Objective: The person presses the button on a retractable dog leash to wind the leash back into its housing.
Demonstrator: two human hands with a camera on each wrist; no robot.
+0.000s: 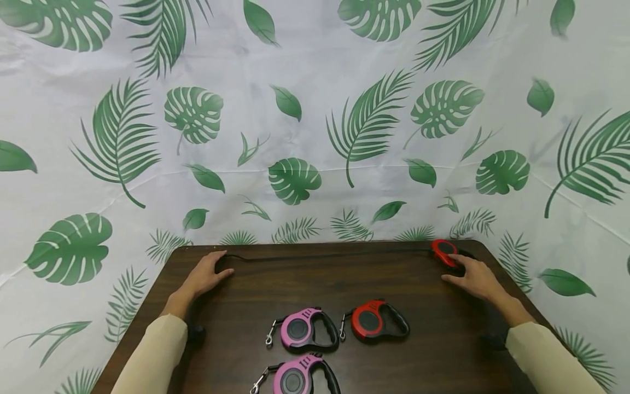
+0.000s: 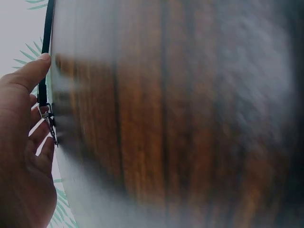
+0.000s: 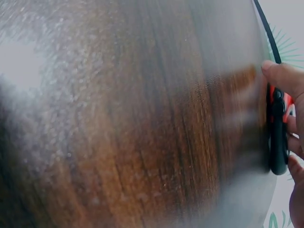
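A red retractable dog leash [image 1: 444,253] lies at the table's far right corner. Its black strap [image 1: 334,255] stretches along the back edge to the far left. There my left hand [image 1: 204,275] rests by the strap's end, fingers loosely extended and thumb apart; the left wrist view shows the metal clip [image 2: 46,114] beside the fingers. My right hand [image 1: 474,278] lies at the red leash, its fingers touching the casing and its thumb held away. In the right wrist view the black handle [image 3: 278,142] shows beside the fingertips.
Nearer the front of the dark wooden table [image 1: 394,372] lie a pink leash [image 1: 298,328], another red leash [image 1: 368,321] and a second pink leash [image 1: 292,379], cut off by the frame's lower edge. A white leaf-patterned cloth [image 1: 305,131] hangs behind the table.
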